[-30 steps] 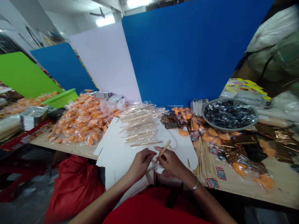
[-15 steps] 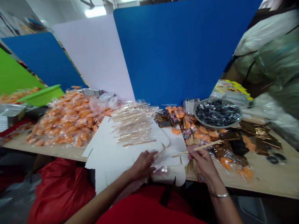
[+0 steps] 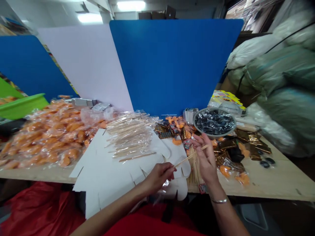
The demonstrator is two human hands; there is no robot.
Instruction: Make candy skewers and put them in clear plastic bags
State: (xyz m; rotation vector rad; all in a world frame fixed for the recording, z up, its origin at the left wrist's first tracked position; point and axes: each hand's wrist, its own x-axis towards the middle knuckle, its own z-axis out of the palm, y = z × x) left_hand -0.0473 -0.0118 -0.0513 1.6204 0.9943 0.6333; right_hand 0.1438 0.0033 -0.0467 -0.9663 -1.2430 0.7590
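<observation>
My left hand [image 3: 159,177] is closed in a pinch on the lower end of a thin wooden stick [image 3: 183,160], above white card. Clear plastic film [image 3: 163,188] shows just below these fingers; whether they hold it too, I cannot tell. The stick slants up to the right, its far end lying across my right hand [image 3: 206,159]. That hand has its fingers stretched and spread, with the stick touching near the thumb. Beneath it lies a bundle of bare sticks [image 3: 194,168]. A pile of film-wrapped sticks [image 3: 131,134] rests on the white card sheets [image 3: 110,177].
Bagged orange pieces [image 3: 54,131] are heaped at left beside a green tub [image 3: 24,106]. A grey bowl [image 3: 197,126] of dark wrapped pieces stands at right, near brown-gold packets [image 3: 253,139]. Blue [image 3: 172,65] and white panels [image 3: 86,62] rise behind the table. Large sacks [image 3: 283,75] are stacked right.
My view has turned rightward. My left hand has closed round the stick's lower end. The fingers of my right hand have lifted and spread from their grip on the stick.
</observation>
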